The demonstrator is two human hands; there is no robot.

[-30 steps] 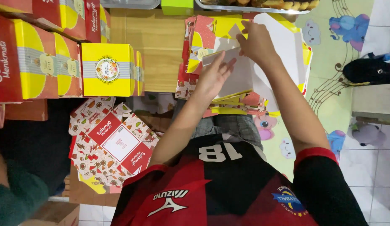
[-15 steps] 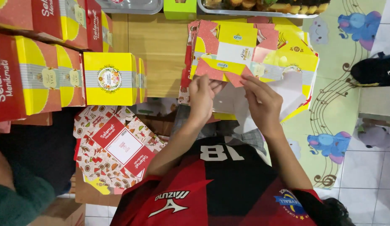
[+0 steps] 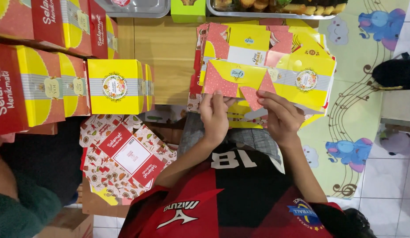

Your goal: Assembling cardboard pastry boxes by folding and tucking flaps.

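Fingers of our left hand (image 3: 215,118) and right hand (image 3: 280,117) pinch the box blank's (image 3: 258,70) red flaps, above the stack (image 3: 321,66).

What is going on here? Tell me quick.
A person in a red and black shirt is handling a flat box blank, yellow and red, over a stack of more blanks. The left hand pinches its lower edge; the right hand holds a red flap beside it. Folded yellow boxes stand on the wooden table to the left, and a patterned flat blank lies below them.
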